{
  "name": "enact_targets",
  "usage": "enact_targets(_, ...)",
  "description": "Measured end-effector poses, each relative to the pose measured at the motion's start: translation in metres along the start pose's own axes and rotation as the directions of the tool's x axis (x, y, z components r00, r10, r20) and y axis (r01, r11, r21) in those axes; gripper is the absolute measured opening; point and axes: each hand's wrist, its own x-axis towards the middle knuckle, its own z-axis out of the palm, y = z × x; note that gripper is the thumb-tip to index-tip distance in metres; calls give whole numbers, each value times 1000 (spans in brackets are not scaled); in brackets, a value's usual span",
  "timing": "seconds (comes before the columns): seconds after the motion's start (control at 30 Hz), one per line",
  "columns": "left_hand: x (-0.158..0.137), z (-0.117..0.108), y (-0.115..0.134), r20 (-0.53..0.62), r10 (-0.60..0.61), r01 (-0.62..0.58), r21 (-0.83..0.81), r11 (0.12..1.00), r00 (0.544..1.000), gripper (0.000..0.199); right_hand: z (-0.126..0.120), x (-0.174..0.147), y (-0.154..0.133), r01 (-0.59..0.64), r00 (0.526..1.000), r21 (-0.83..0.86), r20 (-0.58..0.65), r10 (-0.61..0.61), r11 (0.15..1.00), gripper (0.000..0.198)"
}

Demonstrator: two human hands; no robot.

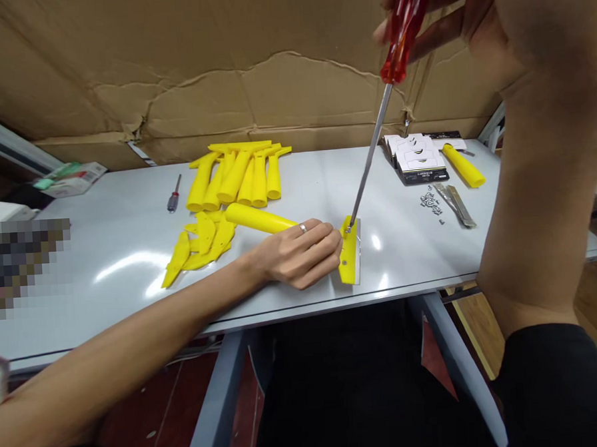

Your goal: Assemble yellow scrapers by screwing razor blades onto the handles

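Observation:
My left hand (305,255) rests near the table's front edge, its fingers wrapped around a yellow scraper (349,253). The scraper's round handle sticks out to the left of the hand, its flat head to the right. Along the head's right side runs a thin metal blade (358,257). High at the upper right, my right hand (478,30) grips a screwdriver (403,41) by its clear red handle. Its long shaft slants down, and the tip meets a small screw (349,229) at the head's upper end. A second screw spot shows lower on the head.
Yellow scraper handles (236,173) lie in a row at the back, with loose flat yellow pieces (202,242) before them. A small screwdriver (174,198) lies left. Loose screws (430,201), blades in wrapping (456,205), printed cards (420,158) and a yellow tube (463,165) are right.

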Motion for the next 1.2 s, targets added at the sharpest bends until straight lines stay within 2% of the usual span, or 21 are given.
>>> enact_targets(0.13,1,-1,1,-21,-11,11,-10,1000,1000,19,7,4,3,5,1000,6,-26,-5,1000,22)
enact_targets(0.37,3,-3,0,-17,-15,16,34,999,1000,24,13,3,4,20,999,31,-36,-19,999,23)
enact_targets(0.5,2,-2,0,-21,-19,19,17,1000,1000,18,16,1,2,7,997,52,-73,-3,999,24)
enact_targets(0.7,3,-1,0,-38,-41,40,-19,999,998,15,16,0,1,14,999,55,-38,-12,998,22)
enact_targets(0.83,3,-1,0,-36,-41,40,-21,999,999,14,15,0,2,6,999,50,-32,-5,999,30)
enact_targets(1.03,-2,2,1,-26,-42,42,5,999,999,16,17,-2,0,6,999,26,-37,-5,1000,24)
enact_targets(1.2,-3,3,2,-46,-46,44,-50,998,998,8,17,-1,3,20,999,43,-42,-18,999,19)
